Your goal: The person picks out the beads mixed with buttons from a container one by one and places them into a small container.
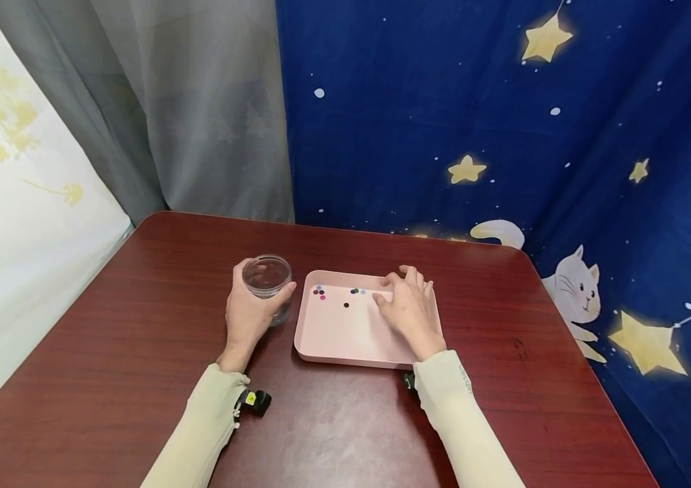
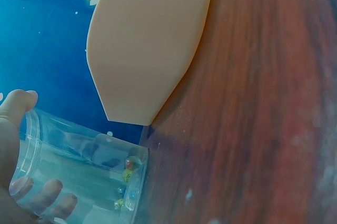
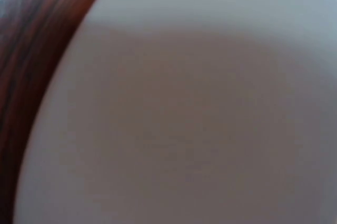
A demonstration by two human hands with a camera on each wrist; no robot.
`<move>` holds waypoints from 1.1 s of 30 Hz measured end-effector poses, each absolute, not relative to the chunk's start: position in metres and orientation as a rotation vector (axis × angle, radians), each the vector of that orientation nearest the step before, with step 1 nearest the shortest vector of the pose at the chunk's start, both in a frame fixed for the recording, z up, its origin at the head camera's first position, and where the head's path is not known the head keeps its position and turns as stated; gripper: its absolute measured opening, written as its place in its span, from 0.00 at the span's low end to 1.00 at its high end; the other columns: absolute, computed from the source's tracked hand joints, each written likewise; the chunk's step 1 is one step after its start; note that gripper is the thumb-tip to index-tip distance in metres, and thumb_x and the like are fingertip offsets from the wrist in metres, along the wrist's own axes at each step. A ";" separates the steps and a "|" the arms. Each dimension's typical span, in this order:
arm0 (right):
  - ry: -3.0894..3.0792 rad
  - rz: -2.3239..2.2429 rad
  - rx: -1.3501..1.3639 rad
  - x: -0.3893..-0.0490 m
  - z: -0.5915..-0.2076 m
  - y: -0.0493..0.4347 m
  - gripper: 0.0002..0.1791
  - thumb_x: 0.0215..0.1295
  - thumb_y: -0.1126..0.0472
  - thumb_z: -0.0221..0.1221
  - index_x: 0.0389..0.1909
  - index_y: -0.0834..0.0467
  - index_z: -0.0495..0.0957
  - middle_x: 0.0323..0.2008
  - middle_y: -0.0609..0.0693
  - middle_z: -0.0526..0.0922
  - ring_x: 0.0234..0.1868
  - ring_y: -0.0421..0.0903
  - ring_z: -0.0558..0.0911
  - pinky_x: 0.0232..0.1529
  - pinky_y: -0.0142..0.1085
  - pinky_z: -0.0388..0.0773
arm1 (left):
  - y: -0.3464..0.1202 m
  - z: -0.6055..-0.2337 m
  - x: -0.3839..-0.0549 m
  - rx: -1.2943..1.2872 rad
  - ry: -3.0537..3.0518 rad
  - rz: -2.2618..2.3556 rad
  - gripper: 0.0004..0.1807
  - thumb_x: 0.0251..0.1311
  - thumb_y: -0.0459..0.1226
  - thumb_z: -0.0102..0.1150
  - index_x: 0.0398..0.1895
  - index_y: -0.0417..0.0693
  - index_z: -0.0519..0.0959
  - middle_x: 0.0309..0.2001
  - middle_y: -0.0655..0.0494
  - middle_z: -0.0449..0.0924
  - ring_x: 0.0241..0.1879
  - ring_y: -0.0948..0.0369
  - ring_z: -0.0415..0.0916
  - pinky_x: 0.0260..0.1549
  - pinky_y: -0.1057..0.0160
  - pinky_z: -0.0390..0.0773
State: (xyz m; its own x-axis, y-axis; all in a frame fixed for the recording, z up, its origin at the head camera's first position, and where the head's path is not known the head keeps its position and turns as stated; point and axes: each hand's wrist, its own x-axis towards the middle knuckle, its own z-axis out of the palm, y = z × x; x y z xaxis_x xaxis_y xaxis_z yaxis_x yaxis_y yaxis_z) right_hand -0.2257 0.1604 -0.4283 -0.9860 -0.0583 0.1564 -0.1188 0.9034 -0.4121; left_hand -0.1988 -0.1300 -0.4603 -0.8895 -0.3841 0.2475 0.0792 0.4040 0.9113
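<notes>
On the left, my left hand (image 1: 249, 313) grips a clear jar (image 1: 267, 276), thumb on one side and fingers on the other. The jar stands upright on the table beside the tray. Several small coloured pieces (image 2: 128, 175) lie at its bottom in the left wrist view. My right hand (image 1: 409, 303) is over the right part of a pink tray (image 1: 345, 342), fingers bent and thumb apart from the index finger, with nothing visible between them. Small round coloured pieces (image 1: 346, 305) lie in the tray, mostly toward its far left. The right wrist view has only blurred tray surface.
A dark red wooden table (image 1: 333, 434) carries the jar and tray. Behind it hang a grey curtain (image 1: 217, 122) and a blue curtain (image 1: 394, 122) with stars. White cloth (image 1: 22, 224) hangs along the left side.
</notes>
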 end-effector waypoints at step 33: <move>-3.028 0.612 0.030 -0.229 -0.439 0.193 0.19 0.69 0.53 0.66 0.54 0.60 0.83 0.72 0.66 0.66 0.79 0.63 0.57 0.77 0.73 0.44 | -0.130 -0.459 -0.197 0.265 -2.250 -1.482 0.52 0.44 0.60 0.81 0.73 0.65 0.65 0.61 0.58 0.82 0.60 0.55 0.80 0.60 0.46 0.75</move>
